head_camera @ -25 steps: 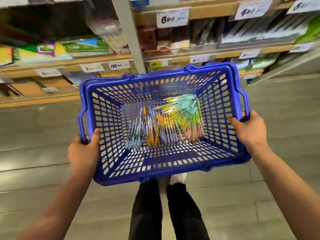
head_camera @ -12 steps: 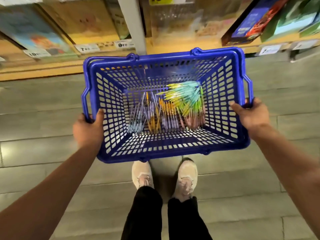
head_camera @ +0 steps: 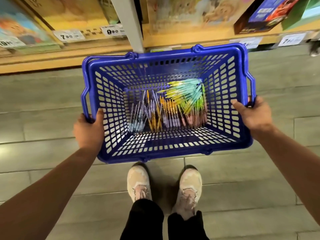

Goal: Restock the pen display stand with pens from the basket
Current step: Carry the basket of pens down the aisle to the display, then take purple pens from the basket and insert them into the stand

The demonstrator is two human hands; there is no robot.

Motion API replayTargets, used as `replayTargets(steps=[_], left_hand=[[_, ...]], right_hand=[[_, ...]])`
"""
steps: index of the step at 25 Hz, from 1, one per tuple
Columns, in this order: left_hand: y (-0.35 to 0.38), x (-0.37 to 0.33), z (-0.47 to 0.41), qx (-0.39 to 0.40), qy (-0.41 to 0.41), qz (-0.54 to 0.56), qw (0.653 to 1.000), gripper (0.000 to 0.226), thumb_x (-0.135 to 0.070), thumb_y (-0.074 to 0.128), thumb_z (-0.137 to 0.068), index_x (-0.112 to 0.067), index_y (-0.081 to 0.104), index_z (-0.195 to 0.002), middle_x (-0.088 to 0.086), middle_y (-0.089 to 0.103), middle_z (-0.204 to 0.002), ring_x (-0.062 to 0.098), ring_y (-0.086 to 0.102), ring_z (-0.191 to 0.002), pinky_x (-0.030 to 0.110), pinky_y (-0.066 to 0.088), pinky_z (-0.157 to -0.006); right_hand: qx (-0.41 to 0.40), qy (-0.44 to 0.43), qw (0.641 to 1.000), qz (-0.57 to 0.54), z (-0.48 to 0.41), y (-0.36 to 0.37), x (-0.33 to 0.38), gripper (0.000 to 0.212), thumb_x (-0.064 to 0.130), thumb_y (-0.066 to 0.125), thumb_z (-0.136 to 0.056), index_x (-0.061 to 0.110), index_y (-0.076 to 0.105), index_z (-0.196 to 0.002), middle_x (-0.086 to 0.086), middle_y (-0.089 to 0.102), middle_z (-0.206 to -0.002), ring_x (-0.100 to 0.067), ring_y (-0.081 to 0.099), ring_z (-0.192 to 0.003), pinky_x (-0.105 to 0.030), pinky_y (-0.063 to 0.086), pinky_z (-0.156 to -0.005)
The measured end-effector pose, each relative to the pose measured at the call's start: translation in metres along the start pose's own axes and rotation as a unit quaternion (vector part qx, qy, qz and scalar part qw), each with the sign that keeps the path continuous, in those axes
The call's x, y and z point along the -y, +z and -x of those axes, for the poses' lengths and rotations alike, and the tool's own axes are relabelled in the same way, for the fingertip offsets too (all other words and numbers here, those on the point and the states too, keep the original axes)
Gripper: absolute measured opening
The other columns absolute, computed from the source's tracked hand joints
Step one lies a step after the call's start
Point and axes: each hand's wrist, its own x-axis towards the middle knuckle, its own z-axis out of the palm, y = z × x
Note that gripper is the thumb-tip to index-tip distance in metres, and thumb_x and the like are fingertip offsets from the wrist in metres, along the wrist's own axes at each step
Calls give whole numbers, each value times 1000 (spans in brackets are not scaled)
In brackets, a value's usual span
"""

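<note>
**Blue basket gripped at both ends, pens nearer the right hand**

Blue plastic fills the middle of the frame: the basket hangs above the grey floor, close to a yellow shelf along the top edge. The left hand grips its left end and the right hand its right end. On each hand the thumb is hooked over the rim and the fingers are clamped round the side handle, so neither hand is free.

The pens lie on the basket floor, crowded toward its right half. The lower row runs top-to-bottom in the frame, while a green and teal bundle slants toward the upper right. They sit below and inward of both hands, closer to the right one. The display stand is not in view. My judgement is that the basket must be set down, or one hand freed, before any pen can be picked up.
</note>
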Motion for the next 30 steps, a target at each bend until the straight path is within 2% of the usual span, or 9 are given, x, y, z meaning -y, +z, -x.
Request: replayTargets(steps=[3,6,11,15,18,21,24,27,30], left_hand=[[7,12,-6,0,-18,8,1000,54,-65,60,-81,-12,57,-89,13,69,-87,37,68,-80,55,58,-77],[8,13,-10,14,-11,-4,1000,48,-61,61,-86,-13,57,-90,9,68,-84,33,68,-77,52,60,-75],[0,2,-9,72,-34,-76,994,47,-55,57,-95,-8,52,-101,14,66,-97,38,65,-88,53,56,-81],[-30,-32,-1,123,-84,-145,978,49,-35,59,-93,-5,41,-128,22,53,-128,43,57,-111,54,49,-97],[-62,-62,9,148,-47,-156,975,28,-21,55,-87,-4,59,-109,23,65,-114,44,63,-104,52,53,-92],[-93,-92,49,245,-24,-110,963,21,-18,52,-92,-5,69,-91,20,73,-96,37,70,-94,51,56,-91],[-110,-102,106,352,-12,-61,934,15,-19,55,-96,-12,67,-92,10,75,-92,27,72,-85,46,58,-88],[-105,-97,147,409,-12,-43,912,12,-21,55,-99,-15,64,-94,3,75,-90,8,71,-72,30,56,-72],[-70,-84,158,420,-39,-33,906,11,-17,53,-101,-13,63,-98,7,74,-92,13,70,-76,28,55,-74]], right_hand=[[-9,-7,1000,8,-6,4,-7,27,22,78,-87,22,61,-108,13,69,-88,11,66,-59,-8,49,-48],[-14,-18,999,42,-8,3,-5,26,26,77,-88,22,61,-108,12,69,-88,4,68,-59,-14,53,-49],[28,-1,982,187,3,-1,8,50,38,72,-89,9,51,-123,-14,68,-113,-32,66,-96,-51,55,-91],[-30,-46,962,269,37,-14,46,65,27,66,-90,6,37,-144,-21,48,-141,-40,49,-127,-47,38,-110],[2,-94,968,232,71,-21,78,31,20,60,-93,12,60,-122,-10,68,-114,-32,65,-106,-33,49,-94],[95,-138,969,180,131,-24,102,9,13,62,-95,18,67,-101,2,68,-91,-25,69,-88,-13,47,-76],[190,-146,956,167,189,-23,105,9,20,64,-94,28,64,-90,13,70,-89,-8,68,-82,-19,50,-83],[276,-105,942,161,216,-12,85,10,25,65,-93,34,63,-90,12,71,-90,-8,69,-85,-28,52,-81],[317,-95,928,174,205,7,54,12,29,65,-94,39,60,-90,15,70,-93,-1,67,-85,-21,47,-72]])
